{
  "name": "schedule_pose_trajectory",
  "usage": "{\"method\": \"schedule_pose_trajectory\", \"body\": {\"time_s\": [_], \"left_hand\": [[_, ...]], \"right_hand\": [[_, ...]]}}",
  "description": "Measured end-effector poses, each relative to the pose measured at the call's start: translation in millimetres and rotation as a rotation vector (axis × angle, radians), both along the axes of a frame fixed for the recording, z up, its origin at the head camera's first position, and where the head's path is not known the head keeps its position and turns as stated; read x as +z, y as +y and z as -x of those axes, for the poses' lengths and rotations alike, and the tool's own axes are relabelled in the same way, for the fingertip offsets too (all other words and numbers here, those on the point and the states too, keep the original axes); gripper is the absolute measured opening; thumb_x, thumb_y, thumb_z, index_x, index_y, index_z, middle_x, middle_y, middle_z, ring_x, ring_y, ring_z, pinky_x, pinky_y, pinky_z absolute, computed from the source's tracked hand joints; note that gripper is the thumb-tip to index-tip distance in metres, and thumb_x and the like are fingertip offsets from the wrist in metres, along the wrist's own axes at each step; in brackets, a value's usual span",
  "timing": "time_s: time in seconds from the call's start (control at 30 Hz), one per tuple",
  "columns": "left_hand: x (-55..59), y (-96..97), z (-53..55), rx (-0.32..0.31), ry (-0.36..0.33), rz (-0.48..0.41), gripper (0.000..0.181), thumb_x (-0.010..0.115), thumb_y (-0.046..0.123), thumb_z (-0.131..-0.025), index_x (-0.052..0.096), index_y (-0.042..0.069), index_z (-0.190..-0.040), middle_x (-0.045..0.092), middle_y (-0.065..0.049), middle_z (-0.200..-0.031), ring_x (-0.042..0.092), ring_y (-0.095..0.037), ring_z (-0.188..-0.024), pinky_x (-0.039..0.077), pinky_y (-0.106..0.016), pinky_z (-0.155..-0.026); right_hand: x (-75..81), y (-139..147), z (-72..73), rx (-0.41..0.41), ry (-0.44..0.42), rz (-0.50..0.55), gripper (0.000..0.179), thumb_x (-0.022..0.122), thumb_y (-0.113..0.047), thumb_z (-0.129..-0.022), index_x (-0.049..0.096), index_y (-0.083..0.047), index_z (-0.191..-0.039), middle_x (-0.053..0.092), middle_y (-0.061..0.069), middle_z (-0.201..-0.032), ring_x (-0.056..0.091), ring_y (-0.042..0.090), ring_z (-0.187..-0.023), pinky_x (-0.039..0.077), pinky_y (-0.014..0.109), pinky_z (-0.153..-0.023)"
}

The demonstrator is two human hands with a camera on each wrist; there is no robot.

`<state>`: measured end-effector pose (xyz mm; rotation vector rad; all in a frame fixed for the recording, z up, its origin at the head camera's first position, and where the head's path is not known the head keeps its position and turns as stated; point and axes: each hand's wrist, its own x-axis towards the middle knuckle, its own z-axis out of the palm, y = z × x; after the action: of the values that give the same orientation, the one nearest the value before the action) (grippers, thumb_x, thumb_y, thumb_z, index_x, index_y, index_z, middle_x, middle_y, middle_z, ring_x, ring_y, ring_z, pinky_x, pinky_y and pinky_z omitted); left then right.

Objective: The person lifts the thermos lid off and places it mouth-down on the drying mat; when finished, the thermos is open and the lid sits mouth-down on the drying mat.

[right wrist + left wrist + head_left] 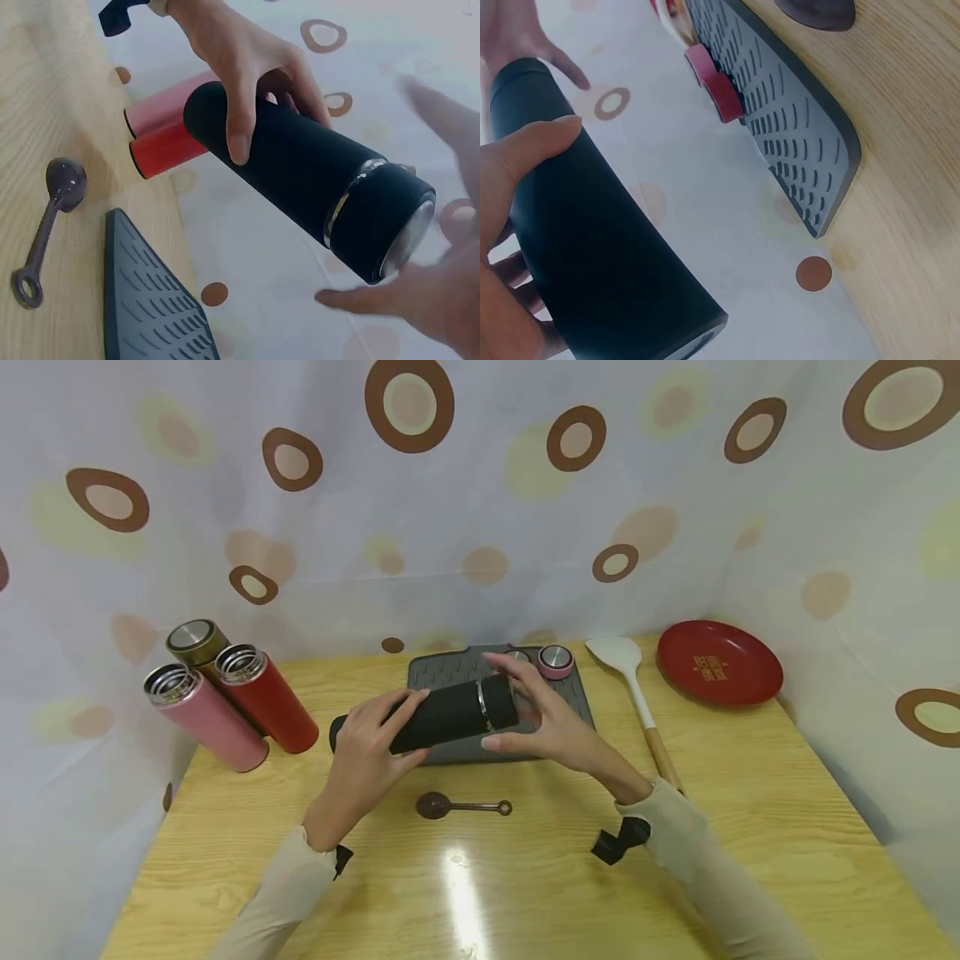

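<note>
My left hand [366, 745] grips a black thermos flask [444, 715] round its body and holds it tilted on its side above the table. The flask's black cap [379, 217] is on, with a silver ring below it and a metal disc on its end. Around the cap end, my right hand [558, 728] has thumb and fingers spread; the right wrist view shows its fingers apart from the cap. Behind the flask lies a grey ridged mat [795, 127], bearing a pink lid [556, 662] and a red lid [724, 97].
Open-topped pink [213, 718] and red [273, 706] flasks stand at the left, before a gold-brown capped flask [197, 639]. A brown spoon [433, 805] lies in front of the mat. To the right are a white spatula [634, 689] with wooden handle and a red plate [738, 647].
</note>
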<state>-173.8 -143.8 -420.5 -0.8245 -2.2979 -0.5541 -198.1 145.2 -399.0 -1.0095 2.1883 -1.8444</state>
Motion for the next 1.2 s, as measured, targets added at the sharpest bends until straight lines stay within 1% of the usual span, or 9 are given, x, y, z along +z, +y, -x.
{"method": "schedule_pose_trajectory", "body": {"time_s": [0.17,0.33,0.43,0.6,0.73,0.87,1.0,1.1,1.2], "left_hand": [[-1.5,0.2,-1.2,0.002,0.003,-0.008,0.086,0.102,0.017,-0.066,0.064,0.009,-0.142,0.066,-0.02,-0.132,0.066,-0.041,-0.116,0.052,-0.063,-0.099],[-2.4,1.7,-1.0,-0.001,0.018,-0.015,0.087,0.102,0.016,-0.064,0.064,0.008,-0.142,0.066,-0.021,-0.132,0.066,-0.041,-0.117,0.052,-0.063,-0.1],[-2.7,2.7,-0.8,0.0,0.01,-0.01,0.086,0.102,0.016,-0.064,0.064,0.008,-0.141,0.066,-0.021,-0.132,0.065,-0.041,-0.118,0.052,-0.063,-0.101],[-3.6,3.3,-1.9,0.009,-0.002,-0.016,0.086,0.102,0.014,-0.063,0.065,0.008,-0.141,0.066,-0.021,-0.131,0.065,-0.041,-0.117,0.051,-0.063,-0.101],[-2.9,4.4,-2.7,0.009,-0.001,-0.006,0.087,0.102,0.014,-0.063,0.064,0.009,-0.142,0.066,-0.021,-0.132,0.065,-0.041,-0.118,0.051,-0.063,-0.102],[-4.2,6.2,-3.9,0.009,-0.012,-0.014,0.087,0.102,0.015,-0.064,0.064,0.009,-0.142,0.065,-0.021,-0.131,0.065,-0.041,-0.117,0.051,-0.064,-0.101],[-5.3,8.1,-4.9,-0.002,-0.013,-0.024,0.087,0.102,0.017,-0.064,0.064,0.009,-0.142,0.065,-0.021,-0.13,0.065,-0.041,-0.117,0.052,-0.063,-0.098],[-4.8,9.4,-4.9,-0.014,-0.001,-0.024,0.087,0.103,0.016,-0.063,0.064,0.008,-0.142,0.066,-0.02,-0.13,0.065,-0.041,-0.116,0.052,-0.063,-0.098],[-4.4,10.0,-5.6,-0.018,-0.002,-0.029,0.087,0.103,0.015,-0.063,0.064,0.008,-0.141,0.066,-0.02,-0.13,0.065,-0.041,-0.116,0.052,-0.063,-0.098]], "right_hand": [[0.7,-2.5,0.5,-0.153,-0.01,0.005,0.091,0.057,-0.063,-0.101,0.018,-0.016,-0.168,0.025,0.019,-0.169,0.036,0.048,-0.151,0.041,0.067,-0.113],[4.0,2.6,-1.9,-0.17,-0.117,-0.075,0.069,0.056,-0.044,-0.107,0.033,-0.009,-0.162,0.05,0.026,-0.151,0.071,0.047,-0.108,0.063,0.053,-0.08],[4.9,6.5,-0.8,-0.102,-0.228,-0.037,0.058,0.065,-0.027,-0.104,0.045,-0.01,-0.156,0.058,0.024,-0.142,0.075,0.039,-0.082,0.063,0.047,-0.064],[3.0,15.3,6.0,0.048,-0.184,0.007,0.055,0.074,0.0,-0.094,0.055,-0.011,-0.144,0.047,0.015,-0.153,0.064,0.031,-0.117,0.062,0.037,-0.084],[1.5,18.3,7.6,0.107,-0.123,0.032,0.042,0.072,0.006,-0.093,0.059,-0.008,-0.129,0.039,0.012,-0.162,0.046,0.034,-0.142,0.058,0.035,-0.096],[0.7,13.8,1.9,0.088,-0.067,0.018,0.058,0.074,-0.007,-0.096,0.051,-0.013,-0.149,0.03,0.006,-0.169,0.033,0.032,-0.154,0.051,0.047,-0.109],[3.0,6.6,-5.5,0.012,-0.056,0.007,0.095,0.079,-0.038,-0.094,0.021,-0.03,-0.168,0.017,-0.003,-0.174,0.025,0.029,-0.159,0.034,0.061,-0.12],[3.9,3.4,-7.9,-0.045,-0.047,0.014,0.096,0.072,-0.052,-0.096,0.013,-0.033,-0.169,0.016,0.0,-0.175,0.025,0.032,-0.159,0.027,0.067,-0.122],[3.1,1.7,-10.1,-0.088,-0.041,0.005,0.084,0.062,-0.048,-0.104,0.011,-0.031,-0.169,0.018,0.006,-0.174,0.021,0.032,-0.16,0.024,0.065,-0.123]]}}
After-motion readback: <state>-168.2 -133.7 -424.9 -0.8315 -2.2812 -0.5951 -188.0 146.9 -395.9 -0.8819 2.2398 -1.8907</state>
